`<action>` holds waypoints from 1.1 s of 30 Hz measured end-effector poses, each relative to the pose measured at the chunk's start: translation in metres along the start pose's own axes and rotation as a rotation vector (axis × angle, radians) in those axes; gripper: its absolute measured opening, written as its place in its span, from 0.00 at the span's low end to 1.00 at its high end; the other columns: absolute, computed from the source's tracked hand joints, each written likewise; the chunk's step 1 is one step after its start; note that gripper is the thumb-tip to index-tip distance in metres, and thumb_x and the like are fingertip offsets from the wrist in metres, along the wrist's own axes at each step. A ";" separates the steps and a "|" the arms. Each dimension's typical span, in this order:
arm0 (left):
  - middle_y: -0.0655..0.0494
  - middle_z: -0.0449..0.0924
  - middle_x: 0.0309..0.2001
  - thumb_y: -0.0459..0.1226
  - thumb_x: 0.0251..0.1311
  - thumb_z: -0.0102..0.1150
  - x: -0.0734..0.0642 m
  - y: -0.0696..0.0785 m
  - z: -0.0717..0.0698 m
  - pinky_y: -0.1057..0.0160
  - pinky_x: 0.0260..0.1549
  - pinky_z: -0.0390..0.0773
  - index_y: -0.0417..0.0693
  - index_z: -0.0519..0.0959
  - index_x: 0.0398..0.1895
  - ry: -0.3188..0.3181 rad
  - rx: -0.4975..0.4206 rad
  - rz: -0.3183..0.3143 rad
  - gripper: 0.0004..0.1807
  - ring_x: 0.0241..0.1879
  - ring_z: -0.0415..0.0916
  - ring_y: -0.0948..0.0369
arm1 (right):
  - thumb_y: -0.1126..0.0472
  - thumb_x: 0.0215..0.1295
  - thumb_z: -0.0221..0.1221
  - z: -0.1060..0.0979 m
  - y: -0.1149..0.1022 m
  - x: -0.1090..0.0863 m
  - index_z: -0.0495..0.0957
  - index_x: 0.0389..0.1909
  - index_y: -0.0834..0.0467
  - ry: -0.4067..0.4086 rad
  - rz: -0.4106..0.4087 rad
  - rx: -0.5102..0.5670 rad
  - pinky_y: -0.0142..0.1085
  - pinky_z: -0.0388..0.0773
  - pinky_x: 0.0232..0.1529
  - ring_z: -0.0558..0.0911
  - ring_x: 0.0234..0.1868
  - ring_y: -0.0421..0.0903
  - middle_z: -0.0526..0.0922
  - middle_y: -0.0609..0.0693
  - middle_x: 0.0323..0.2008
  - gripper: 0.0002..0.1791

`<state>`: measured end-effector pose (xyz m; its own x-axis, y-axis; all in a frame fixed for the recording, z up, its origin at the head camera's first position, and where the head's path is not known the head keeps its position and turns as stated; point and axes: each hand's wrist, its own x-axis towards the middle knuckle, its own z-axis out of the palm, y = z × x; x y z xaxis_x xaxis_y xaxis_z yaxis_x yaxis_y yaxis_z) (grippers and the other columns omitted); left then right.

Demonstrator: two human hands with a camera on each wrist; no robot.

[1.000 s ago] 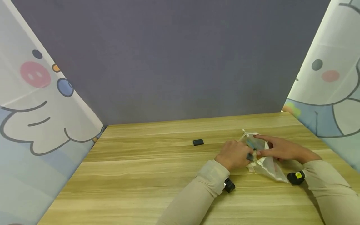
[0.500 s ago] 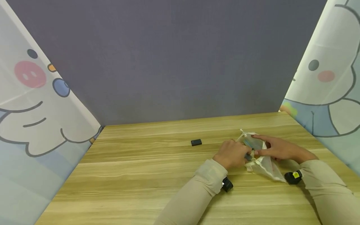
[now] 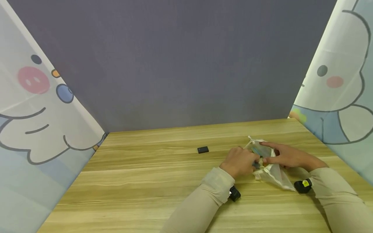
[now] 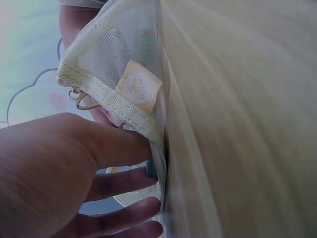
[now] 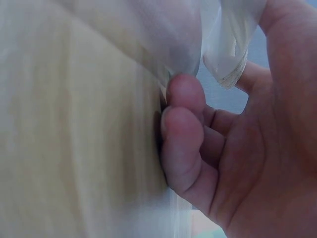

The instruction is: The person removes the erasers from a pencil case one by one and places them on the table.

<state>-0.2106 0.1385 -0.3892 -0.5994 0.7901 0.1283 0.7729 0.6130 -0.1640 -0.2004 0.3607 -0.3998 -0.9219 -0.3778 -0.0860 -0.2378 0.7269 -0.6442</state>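
A white translucent mesh zip pouch (image 3: 276, 176) lies on the right part of the table, its mouth held apart. At that mouth my left hand (image 3: 239, 160) pinches a small blue-grey object (image 3: 256, 165), mostly covered by the fingers. The left wrist view shows the thumb at the woven rim beside a square label (image 4: 138, 88), with a zip pull (image 4: 78, 97) further along. From the other side my right hand (image 3: 287, 156) grips the pouch's far edge between thumb and fingers. In the right wrist view its lower fingers curl beneath the mesh, close to the tabletop. Something light blue (image 3: 256, 151) shows inside.
A small black rectangular block (image 3: 203, 149) lies on the wooden table (image 3: 140, 191), left of the hands. A grey panel (image 3: 180, 64) rises behind the table, and cartoon-printed cloths (image 3: 32, 123) hang at both sides. Each wrist carries a black camera (image 3: 303, 186).
The head view has shifted slightly. Both hands and the pouch keep nearly the same places on the table, and the black block stays put.
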 end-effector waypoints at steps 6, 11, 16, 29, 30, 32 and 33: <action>0.76 0.77 0.35 0.53 0.57 0.58 0.001 0.000 -0.001 0.71 0.18 0.65 0.75 0.77 0.45 -0.025 -0.009 -0.028 0.12 0.19 0.64 0.71 | 0.47 0.61 0.59 -0.002 0.000 0.000 0.52 0.71 0.48 -0.011 0.009 0.006 0.36 0.68 0.12 0.64 0.10 0.37 0.65 0.46 0.15 0.40; 0.74 0.76 0.38 0.53 0.59 0.57 0.000 -0.002 -0.002 0.71 0.20 0.66 0.76 0.76 0.49 -0.027 -0.037 -0.041 0.14 0.23 0.66 0.72 | 0.47 0.62 0.58 -0.003 0.000 0.000 0.51 0.71 0.47 -0.021 0.017 0.021 0.37 0.68 0.12 0.63 0.09 0.38 0.65 0.45 0.14 0.40; 0.74 0.76 0.31 0.51 0.61 0.54 -0.004 -0.004 0.001 0.71 0.18 0.66 0.73 0.79 0.43 -0.001 -0.103 -0.029 0.09 0.21 0.65 0.72 | 0.45 0.61 0.58 -0.002 0.001 0.000 0.51 0.71 0.47 -0.021 0.022 0.001 0.36 0.67 0.12 0.62 0.09 0.37 0.65 0.44 0.15 0.40; 0.74 0.72 0.51 0.56 0.62 0.48 -0.010 -0.007 -0.001 0.69 0.22 0.69 0.77 0.74 0.54 -0.022 -0.216 -0.091 0.17 0.40 0.72 0.71 | 0.46 0.63 0.56 -0.002 0.001 -0.001 0.49 0.72 0.48 -0.054 0.036 0.024 0.37 0.68 0.12 0.60 0.08 0.37 0.63 0.43 0.11 0.40; 0.74 0.72 0.52 0.57 0.62 0.47 -0.011 -0.008 -0.001 0.68 0.23 0.69 0.77 0.73 0.55 -0.026 -0.219 -0.096 0.18 0.41 0.72 0.71 | 0.46 0.63 0.56 -0.001 0.001 -0.001 0.49 0.72 0.48 -0.049 0.027 0.019 0.37 0.68 0.12 0.61 0.08 0.37 0.64 0.44 0.13 0.40; 0.74 0.71 0.53 0.57 0.62 0.47 -0.011 -0.009 -0.001 0.68 0.24 0.70 0.78 0.72 0.56 -0.031 -0.228 -0.106 0.18 0.43 0.72 0.70 | 0.47 0.63 0.56 -0.001 0.001 -0.001 0.49 0.72 0.48 -0.045 0.018 0.015 0.37 0.67 0.12 0.61 0.09 0.37 0.66 0.45 0.15 0.40; 0.74 0.71 0.52 0.56 0.62 0.47 -0.012 -0.010 -0.001 0.67 0.24 0.70 0.78 0.72 0.55 -0.033 -0.235 -0.111 0.18 0.43 0.72 0.70 | 0.47 0.63 0.56 -0.001 0.000 -0.001 0.50 0.72 0.49 -0.043 0.012 0.012 0.37 0.67 0.12 0.61 0.09 0.37 0.66 0.46 0.16 0.39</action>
<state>-0.2108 0.1231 -0.3883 -0.6870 0.7197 0.1005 0.7266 0.6822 0.0820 -0.2000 0.3618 -0.3992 -0.9105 -0.3938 -0.1264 -0.2229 0.7248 -0.6519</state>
